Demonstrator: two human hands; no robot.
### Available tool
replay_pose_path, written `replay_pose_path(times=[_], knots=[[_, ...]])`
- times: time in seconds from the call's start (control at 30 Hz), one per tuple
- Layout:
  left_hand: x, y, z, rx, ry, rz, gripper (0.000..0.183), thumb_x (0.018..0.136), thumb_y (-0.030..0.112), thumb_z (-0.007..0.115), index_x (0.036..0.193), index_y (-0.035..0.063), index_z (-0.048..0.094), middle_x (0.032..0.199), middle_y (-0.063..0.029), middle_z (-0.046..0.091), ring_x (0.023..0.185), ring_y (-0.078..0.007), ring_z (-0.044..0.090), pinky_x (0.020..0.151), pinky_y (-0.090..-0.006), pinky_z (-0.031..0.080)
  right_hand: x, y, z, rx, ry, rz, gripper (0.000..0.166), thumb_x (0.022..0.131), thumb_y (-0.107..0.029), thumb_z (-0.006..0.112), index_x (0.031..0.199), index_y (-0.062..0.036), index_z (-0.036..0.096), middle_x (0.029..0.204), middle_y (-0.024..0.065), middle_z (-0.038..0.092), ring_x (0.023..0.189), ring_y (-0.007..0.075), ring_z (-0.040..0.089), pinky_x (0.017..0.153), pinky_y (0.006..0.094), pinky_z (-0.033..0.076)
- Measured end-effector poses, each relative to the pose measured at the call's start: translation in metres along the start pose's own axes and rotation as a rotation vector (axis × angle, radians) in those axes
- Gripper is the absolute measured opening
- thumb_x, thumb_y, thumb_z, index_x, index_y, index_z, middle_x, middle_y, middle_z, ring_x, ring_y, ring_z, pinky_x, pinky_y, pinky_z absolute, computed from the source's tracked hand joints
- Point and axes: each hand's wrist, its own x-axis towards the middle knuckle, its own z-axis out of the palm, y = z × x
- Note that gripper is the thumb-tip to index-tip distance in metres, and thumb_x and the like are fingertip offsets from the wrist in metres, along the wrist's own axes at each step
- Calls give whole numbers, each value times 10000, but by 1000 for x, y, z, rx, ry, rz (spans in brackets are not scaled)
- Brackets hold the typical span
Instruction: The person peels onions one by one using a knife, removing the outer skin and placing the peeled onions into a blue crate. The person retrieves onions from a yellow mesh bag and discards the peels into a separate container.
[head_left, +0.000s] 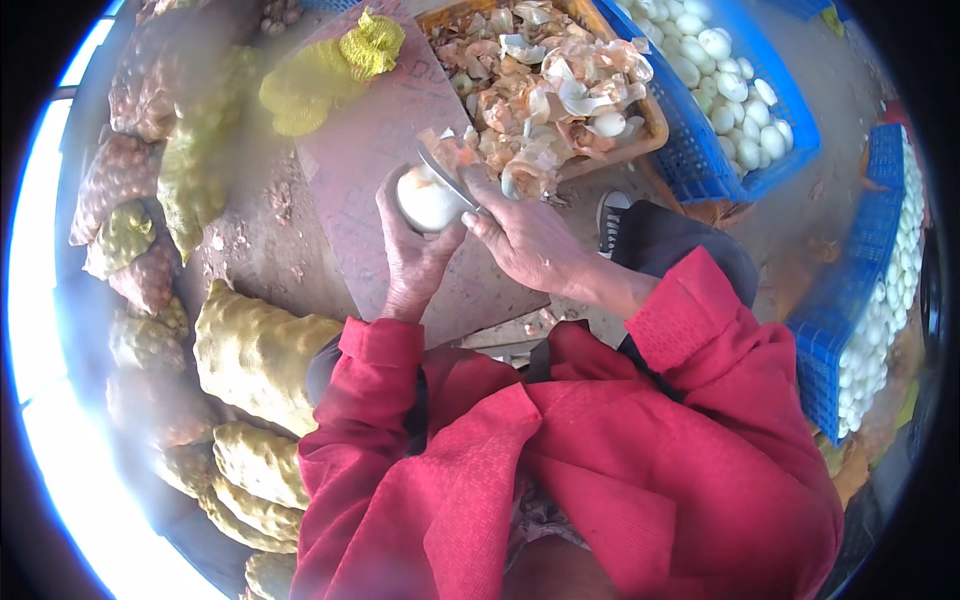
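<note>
A white, mostly peeled onion (426, 199) rests in the grip of my left hand (411, 251), thumb and fingers curled round it. My right hand (529, 236) holds a knife (448, 178), whose metal blade lies across the upper right side of the onion. Pieces of brownish onion skin (450, 152) show just beyond the blade. Both hands are above a reddish-brown board (405, 97) that bears printed writing. Most of the knife's handle is hidden in my right hand.
An orange crate (651, 142) heaped with onion skins stands beyond the board. Blue plastic crates (694, 161) of peeled white onions stand at the right. Mesh sacks (262, 352) of onions line the left side. A yellow mesh bag (319, 79) lies on the board's far end.
</note>
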Motion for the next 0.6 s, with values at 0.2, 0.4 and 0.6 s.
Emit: replay_pose_path(times=[0.2, 0.4, 0.6], knots=[[4, 3, 2, 86, 26, 100, 767, 645, 178, 746, 1245, 32, 291, 1146, -111, 386, 1030, -195, 434, 877, -327, 400, 5, 18, 17, 104, 194, -112, 401, 877, -208, 463, 1219, 1, 437, 973, 222, 582, 825, 389, 572, 709, 433, 455], [1, 28, 7, -202, -2, -104, 722, 669, 169, 740, 1236, 45, 312, 1123, -98, 434, 1003, -182, 466, 870, -324, 409, 2, 10, 5, 414, 127, -3, 392, 891, -199, 480, 1234, -15, 432, 867, 130, 594, 696, 251, 581, 617, 336, 454], [11, 33, -13, -599, -54, -177, 708, 680, 246, 739, 1232, 27, 355, 1140, -82, 476, 1028, -204, 489, 904, -342, 390, 7, 18, -21, 623, 55, 253, 417, 915, -212, 453, 1296, -60, 376, 571, -38, 439, 436, 42, 408, 394, 205, 358]])
